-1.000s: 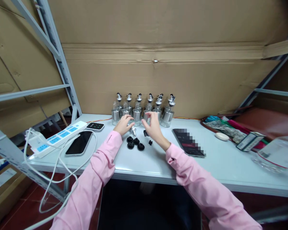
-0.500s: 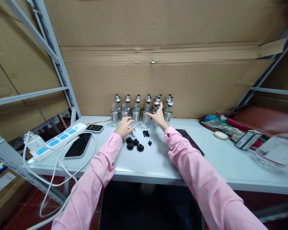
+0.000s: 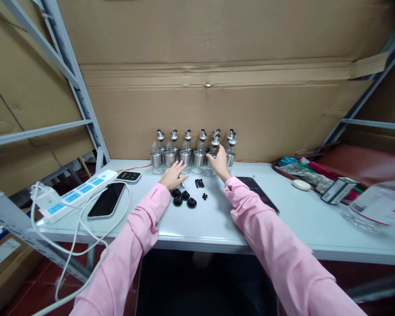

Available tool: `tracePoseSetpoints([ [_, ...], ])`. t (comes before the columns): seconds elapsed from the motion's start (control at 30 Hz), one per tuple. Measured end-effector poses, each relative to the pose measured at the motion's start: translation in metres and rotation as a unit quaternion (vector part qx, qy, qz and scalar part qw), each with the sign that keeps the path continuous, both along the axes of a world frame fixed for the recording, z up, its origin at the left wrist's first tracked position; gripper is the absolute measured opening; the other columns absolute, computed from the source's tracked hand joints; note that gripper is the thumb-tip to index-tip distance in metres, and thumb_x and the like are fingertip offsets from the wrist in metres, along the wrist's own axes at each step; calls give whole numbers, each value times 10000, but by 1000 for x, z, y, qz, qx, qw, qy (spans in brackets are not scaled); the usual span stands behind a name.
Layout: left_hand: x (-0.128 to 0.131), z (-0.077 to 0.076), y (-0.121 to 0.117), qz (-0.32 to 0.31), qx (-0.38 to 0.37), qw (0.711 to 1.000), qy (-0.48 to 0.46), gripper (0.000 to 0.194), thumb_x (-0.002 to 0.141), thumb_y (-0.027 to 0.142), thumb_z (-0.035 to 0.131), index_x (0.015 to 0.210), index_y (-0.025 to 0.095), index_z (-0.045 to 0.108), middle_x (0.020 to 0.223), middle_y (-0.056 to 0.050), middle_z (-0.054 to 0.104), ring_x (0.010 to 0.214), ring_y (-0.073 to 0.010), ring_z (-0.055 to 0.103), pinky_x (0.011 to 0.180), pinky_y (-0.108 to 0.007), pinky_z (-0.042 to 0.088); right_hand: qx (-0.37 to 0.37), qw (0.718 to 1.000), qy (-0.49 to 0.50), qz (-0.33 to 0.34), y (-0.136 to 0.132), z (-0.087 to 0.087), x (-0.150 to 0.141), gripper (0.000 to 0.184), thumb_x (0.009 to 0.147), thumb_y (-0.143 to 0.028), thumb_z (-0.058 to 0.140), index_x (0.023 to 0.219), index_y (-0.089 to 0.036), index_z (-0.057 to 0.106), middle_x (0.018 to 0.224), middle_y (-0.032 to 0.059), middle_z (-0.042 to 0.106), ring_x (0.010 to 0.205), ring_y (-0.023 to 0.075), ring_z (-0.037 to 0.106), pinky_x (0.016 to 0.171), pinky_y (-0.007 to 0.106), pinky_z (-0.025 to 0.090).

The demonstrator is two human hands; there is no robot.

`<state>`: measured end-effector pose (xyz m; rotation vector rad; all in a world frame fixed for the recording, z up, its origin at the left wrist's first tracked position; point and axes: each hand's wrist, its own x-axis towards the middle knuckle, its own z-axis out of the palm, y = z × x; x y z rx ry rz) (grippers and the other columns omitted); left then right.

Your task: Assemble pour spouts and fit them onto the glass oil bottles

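Observation:
Two rows of glass bottles with steel sleeves stand along the back of the table. My right hand (image 3: 220, 163) is closed around a front-row bottle (image 3: 210, 167) topped with a silver pourer (image 3: 215, 140); the fingers partly hide its body. Fingers spread, my left hand (image 3: 173, 175) hovers low over small silver parts (image 3: 183, 183), which it largely covers. Close by lie several black ribbed stoppers (image 3: 185, 195), black strip-like pieces (image 3: 199, 183) and tiny black pieces (image 3: 204, 196). An uncapped bottle (image 3: 198, 163) stands just left of my right hand.
A power strip (image 3: 80, 193), a phone (image 3: 107, 200) and loose white cables are at the left. A dark tablet-like slab (image 3: 258, 193) lies beside my right forearm. Farther right are a white oval object (image 3: 301, 185), a small box (image 3: 339, 191) and a clear plastic container (image 3: 378, 206).
My right hand has slid down from the pourer to the bottle's body and closed on it. My left hand has shifted slightly, its fingers flatter over the silver parts.

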<state>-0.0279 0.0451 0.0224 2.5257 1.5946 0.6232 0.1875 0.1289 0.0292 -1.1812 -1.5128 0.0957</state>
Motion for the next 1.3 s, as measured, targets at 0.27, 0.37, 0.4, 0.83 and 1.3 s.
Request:
tracePoseSetpoints([
  [0.27,2,6,-9,-5,49,998,-39,492,876,371,458,1326,204,349,1424,-91,331,1354,-220,211,1072,-469,249,-6,999,25,46,-42,-1,3,443,687,-285,580,1081,-151,429,1028,128,579,973,239,542,898,421,408],
  [0.37,5,13,-15,-15,100,993,-62,475,878,354,455,1313,187,359,1391,-94,372,1323,-210,269,1075,-426,264,-45,997,27,50,-58,-1,4,431,651,-299,605,1023,-170,432,998,119,592,940,246,564,858,418,427],
  [0.4,6,15,-17,-22,120,990,-70,470,881,356,449,1310,185,361,1381,-95,382,1312,-208,285,1075,-413,268,-58,996,21,60,-62,-1,4,447,637,-299,619,1021,-175,427,1000,115,594,914,243,576,843,414,435],
  [0.83,20,30,-39,-92,375,912,-136,731,798,558,515,1346,172,222,1346,-158,359,1273,-267,338,1031,-417,338,118,950,-263,117,-93,5,0,579,685,-298,684,1201,-189,447,1150,116,601,1026,266,571,841,375,396],
  [1.3,40,37,-61,-65,429,896,-92,247,755,408,588,769,165,545,601,9,600,557,-141,542,717,-346,377,297,901,-317,-16,-103,18,3,342,785,-137,501,1124,-182,495,1077,85,624,1051,217,515,942,404,270],
])
